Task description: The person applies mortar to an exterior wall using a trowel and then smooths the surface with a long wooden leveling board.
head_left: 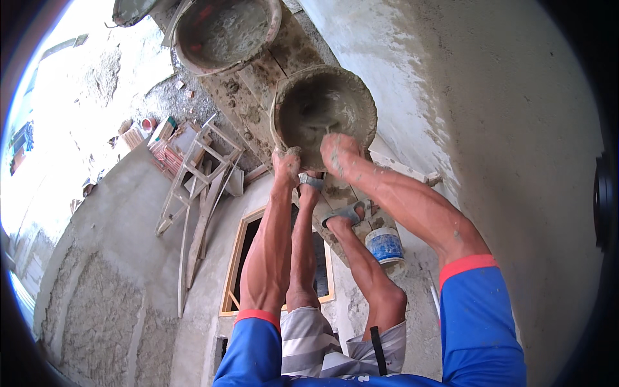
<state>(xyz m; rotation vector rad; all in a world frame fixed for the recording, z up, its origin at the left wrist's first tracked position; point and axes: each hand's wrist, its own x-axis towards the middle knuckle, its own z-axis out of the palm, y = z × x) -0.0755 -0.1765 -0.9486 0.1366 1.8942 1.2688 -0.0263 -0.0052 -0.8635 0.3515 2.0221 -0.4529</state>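
Observation:
A round, mortar-crusted bucket (pixel 369 97) stands on the planks in front of me, with wet grey mortar (pixel 303 119) inside. My left hand (pixel 287 164) is closed at the bucket's near left rim, its fingers smeared with mortar. Over the near right side of the opening, my right hand (pixel 340 153) is closed in a fist and spattered with mortar. A thin piece of something shows at its fingers, but most of it is hidden by the hand and the mortar.
A larger mortar tub (pixel 274 39) stands farther along the planks (pixel 242 106). By my feet is a blue-and-white bucket (pixel 384 245). A plastered wall (pixel 509 161) rises close on the right. Wooden frames (pixel 193 168) and stacked bricks (pixel 171 148) lie below to the left.

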